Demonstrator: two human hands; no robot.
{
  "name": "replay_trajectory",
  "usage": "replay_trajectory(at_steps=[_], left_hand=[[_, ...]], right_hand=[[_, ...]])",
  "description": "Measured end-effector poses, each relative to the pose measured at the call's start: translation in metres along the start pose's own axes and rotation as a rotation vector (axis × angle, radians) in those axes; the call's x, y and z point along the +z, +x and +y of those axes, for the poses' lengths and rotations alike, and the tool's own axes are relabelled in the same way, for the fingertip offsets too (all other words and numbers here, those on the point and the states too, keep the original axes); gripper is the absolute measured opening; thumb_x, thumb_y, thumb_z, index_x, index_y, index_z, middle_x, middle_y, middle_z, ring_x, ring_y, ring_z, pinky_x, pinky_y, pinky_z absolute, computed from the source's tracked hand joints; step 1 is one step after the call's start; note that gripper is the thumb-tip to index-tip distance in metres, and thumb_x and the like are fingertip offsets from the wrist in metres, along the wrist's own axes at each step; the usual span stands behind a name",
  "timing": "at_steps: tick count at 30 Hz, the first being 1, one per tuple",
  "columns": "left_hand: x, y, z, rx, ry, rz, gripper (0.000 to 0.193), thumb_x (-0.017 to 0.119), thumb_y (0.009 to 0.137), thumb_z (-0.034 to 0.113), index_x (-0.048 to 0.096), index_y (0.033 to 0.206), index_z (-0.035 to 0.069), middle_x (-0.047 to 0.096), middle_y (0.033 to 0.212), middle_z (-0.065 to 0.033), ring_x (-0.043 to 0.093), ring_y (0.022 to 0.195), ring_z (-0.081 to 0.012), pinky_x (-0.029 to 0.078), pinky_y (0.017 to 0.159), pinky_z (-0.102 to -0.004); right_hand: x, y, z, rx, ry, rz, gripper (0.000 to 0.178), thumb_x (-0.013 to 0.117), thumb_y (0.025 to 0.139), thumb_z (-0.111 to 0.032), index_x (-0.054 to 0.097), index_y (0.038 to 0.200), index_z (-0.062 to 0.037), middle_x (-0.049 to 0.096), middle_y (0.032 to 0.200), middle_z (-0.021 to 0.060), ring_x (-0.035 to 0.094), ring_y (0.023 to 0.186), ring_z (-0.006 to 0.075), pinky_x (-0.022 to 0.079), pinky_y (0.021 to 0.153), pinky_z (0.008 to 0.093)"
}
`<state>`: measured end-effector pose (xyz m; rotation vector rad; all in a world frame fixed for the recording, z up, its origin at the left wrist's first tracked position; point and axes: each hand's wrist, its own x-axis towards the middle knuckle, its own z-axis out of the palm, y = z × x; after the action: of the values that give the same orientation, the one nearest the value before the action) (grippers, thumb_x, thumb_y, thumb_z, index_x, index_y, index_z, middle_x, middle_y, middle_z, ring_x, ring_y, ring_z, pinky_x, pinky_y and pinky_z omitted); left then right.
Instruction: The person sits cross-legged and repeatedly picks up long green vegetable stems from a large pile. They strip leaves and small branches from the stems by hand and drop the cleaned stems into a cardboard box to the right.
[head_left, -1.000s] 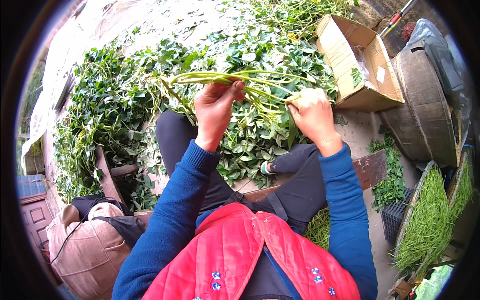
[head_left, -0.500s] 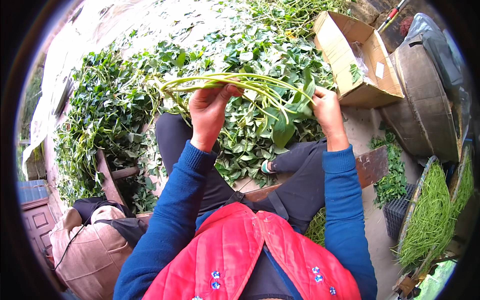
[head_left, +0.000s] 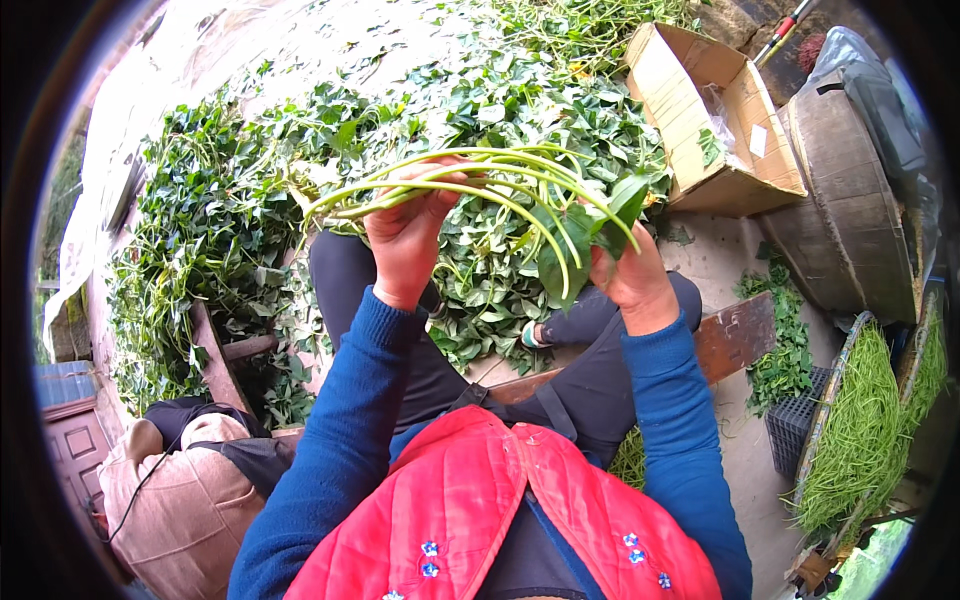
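Observation:
My left hand (head_left: 405,245) is closed around the middle of a bunch of long green leaf stems (head_left: 340,203), held above my lap. Their bare ends stick out to the left, and the rest arches over to the right. At the right end, my right hand (head_left: 635,275) pinches broad green leaves (head_left: 628,197) beside the drooping stem tips. Part of its fingers is hidden behind the leaves. Beyond and below both hands spreads a big heap of leafy green vines (head_left: 500,120).
An open cardboard box (head_left: 670,100) stands at the far right, beside a large wooden barrel (head_left: 840,190). Trays of thin green stems (head_left: 860,430) and a black crate (head_left: 793,430) lie to my right, near loose leaves (head_left: 780,350). Pinkish-brown fabric (head_left: 180,490) is at the left.
My right hand has come left and down, closer to my left hand, with the leaves. The stems now curve further down at their right ends. My left hand has shifted slightly left.

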<state>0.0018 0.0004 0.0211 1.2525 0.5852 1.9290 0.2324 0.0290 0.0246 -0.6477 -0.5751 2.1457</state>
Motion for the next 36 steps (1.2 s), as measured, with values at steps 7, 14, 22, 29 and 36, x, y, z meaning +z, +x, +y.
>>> replay_trajectory(at_steps=[7, 14, 22, 29, 36], left_hand=[[-0.003, 0.005, 0.001, 0.005, 0.02, 0.045, 0.017, 0.058, 0.084, 0.0, 0.059, 0.101, -0.001, 0.062, 0.098, -0.0144, 0.061, 0.09, -0.0235, 0.051, 0.08, -0.0342], [-0.022, 0.012, 0.002, -0.093, -0.175, 0.22, 0.016, 0.053, 0.089, 0.01, 0.058, 0.099, -0.002, 0.064, 0.092, -0.0151, 0.063, 0.075, -0.0236, 0.052, 0.069, -0.0332], [-0.002, 0.002, -0.002, -0.139, -0.005, 0.096, 0.017, 0.055, 0.087, 0.006, 0.058, 0.101, -0.003, 0.064, 0.092, -0.0135, 0.063, 0.077, -0.0215, 0.052, 0.071, -0.0334], [0.001, 0.0, 0.001, -0.049, 0.076, 0.026, 0.017, 0.055, 0.085, -0.003, 0.059, 0.102, -0.004, 0.062, 0.101, -0.0133, 0.061, 0.091, -0.0207, 0.049, 0.082, -0.0321], [0.01, -0.005, -0.008, -0.057, 0.016, -0.071, 0.022, 0.057, 0.081, -0.01, 0.059, 0.102, -0.002, 0.06, 0.103, -0.0126, 0.059, 0.097, -0.0213, 0.048, 0.085, -0.0313]], right_hand=[[0.006, 0.001, 0.015, -0.068, -0.062, -0.076, 0.029, 0.062, 0.08, -0.009, 0.055, 0.105, 0.0038, 0.062, 0.098, 0.0105, 0.06, 0.089, 0.0169, 0.049, 0.079, 0.0272], [0.004, -0.024, -0.011, 0.086, -0.736, 0.033, 0.019, 0.063, 0.082, -0.014, 0.063, 0.092, 0.0018, 0.063, 0.083, 0.0027, 0.057, 0.076, 0.0088, 0.044, 0.069, 0.0209], [-0.027, -0.004, 0.001, -0.408, -1.241, 0.513, 0.013, 0.056, 0.079, -0.007, 0.063, 0.077, 0.0036, 0.06, 0.068, 0.0021, 0.05, 0.061, 0.0061, 0.039, 0.056, 0.0206], [-0.054, 0.005, -0.003, -0.822, -0.849, 0.726, 0.013, 0.06, 0.079, -0.005, 0.063, 0.089, 0.0016, 0.06, 0.079, 0.004, 0.056, 0.075, 0.0146, 0.044, 0.073, 0.0253], [0.007, -0.004, -0.001, -0.483, -1.333, 0.343, 0.02, 0.064, 0.079, -0.018, 0.064, 0.079, 0.0019, 0.059, 0.063, 0.0067, 0.052, 0.053, 0.0132, 0.04, 0.05, 0.0275]])
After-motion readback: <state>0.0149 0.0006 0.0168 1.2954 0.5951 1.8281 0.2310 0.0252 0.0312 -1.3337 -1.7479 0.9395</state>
